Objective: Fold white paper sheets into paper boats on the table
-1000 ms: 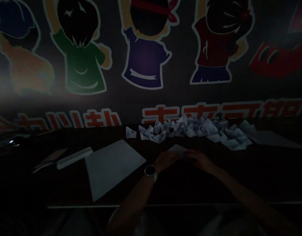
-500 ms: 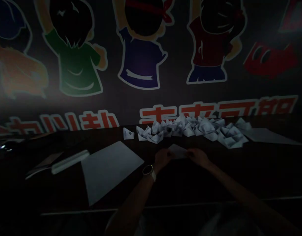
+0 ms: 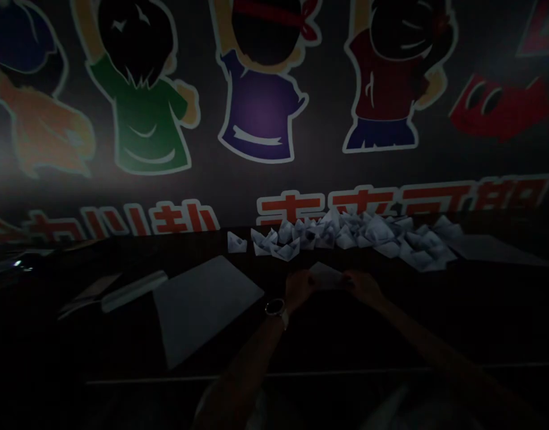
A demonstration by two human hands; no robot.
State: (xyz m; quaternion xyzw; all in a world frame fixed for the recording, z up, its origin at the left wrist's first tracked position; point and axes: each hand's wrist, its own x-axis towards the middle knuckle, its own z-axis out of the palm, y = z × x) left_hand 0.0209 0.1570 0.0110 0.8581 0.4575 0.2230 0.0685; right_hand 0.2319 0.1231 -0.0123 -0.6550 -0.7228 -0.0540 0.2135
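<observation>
- Wall (image 3: 234,185), left side: large red, white-edged left-hand characters (image 3: 125,221), apparently "力以赴", following one cut by the view's edge.
- Same wall, right side: matching right-hand characters (image 3: 431,193), "未来可期", their lower parts partly hidden.
- Watch (image 3: 275,307): dial too dark to read.

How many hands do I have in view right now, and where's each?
2: the left hand at the left side of the small white paper, the right hand at its right side. Others could be hidden in the dark.
</observation>
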